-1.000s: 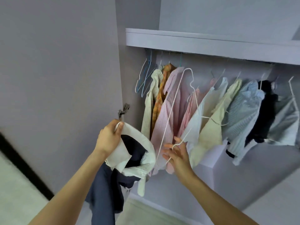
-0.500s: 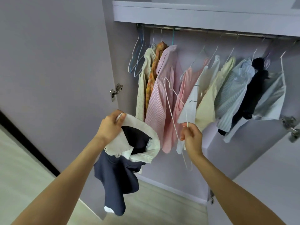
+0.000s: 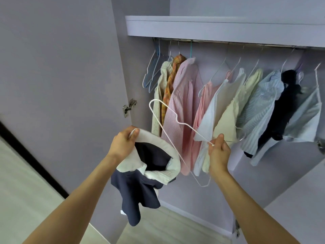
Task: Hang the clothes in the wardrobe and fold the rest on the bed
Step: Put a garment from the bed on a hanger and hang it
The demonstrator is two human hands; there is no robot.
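- A home is shown, most likely a bedroom, seen at an open wardrobe (image 3: 228, 27).
- A metal rail (image 3: 219, 43) is fixed under a lilac shelf, and shirts (image 3: 186, 95) are hung along it on wire hangers.
- Empty hangers (image 3: 153, 73) are hung at the rail's left end.
- A door hinge (image 3: 129, 107) is mounted on the wardrobe's side panel.
- A pale wood floor (image 3: 158, 228) is laid below plain walls.

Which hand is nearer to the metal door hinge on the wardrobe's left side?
Left. The left hand grips the white collar of the navy garment just below and right of the hinge. The right hand, pinching the white wire hanger, is much farther right.
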